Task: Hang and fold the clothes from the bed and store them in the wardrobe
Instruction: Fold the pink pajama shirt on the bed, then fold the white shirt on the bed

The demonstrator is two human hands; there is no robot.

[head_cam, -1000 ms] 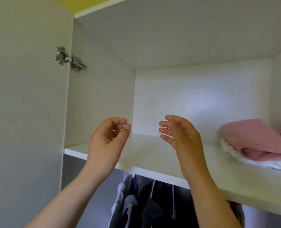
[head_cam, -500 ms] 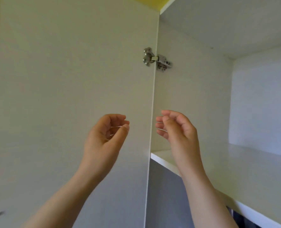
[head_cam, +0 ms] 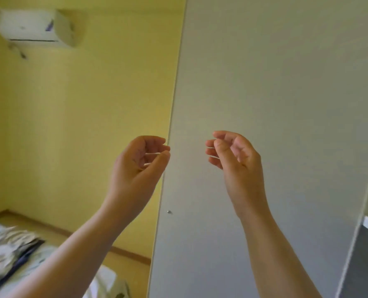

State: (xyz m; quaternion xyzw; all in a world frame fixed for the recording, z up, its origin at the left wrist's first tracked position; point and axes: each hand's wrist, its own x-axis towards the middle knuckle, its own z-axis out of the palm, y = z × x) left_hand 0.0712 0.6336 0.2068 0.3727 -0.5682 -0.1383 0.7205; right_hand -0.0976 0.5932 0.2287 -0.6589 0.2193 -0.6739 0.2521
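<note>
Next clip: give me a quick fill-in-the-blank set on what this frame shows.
The left hand and right hand, both raised, hold ____.
The white wall-mounted air conditioner hangs on a ____ wall.
The white wardrobe door fills the view's ____ side.
Crumpled patterned clothes lie at the lower ____ corner.
Missing: nothing; yellow; right; left.
</note>
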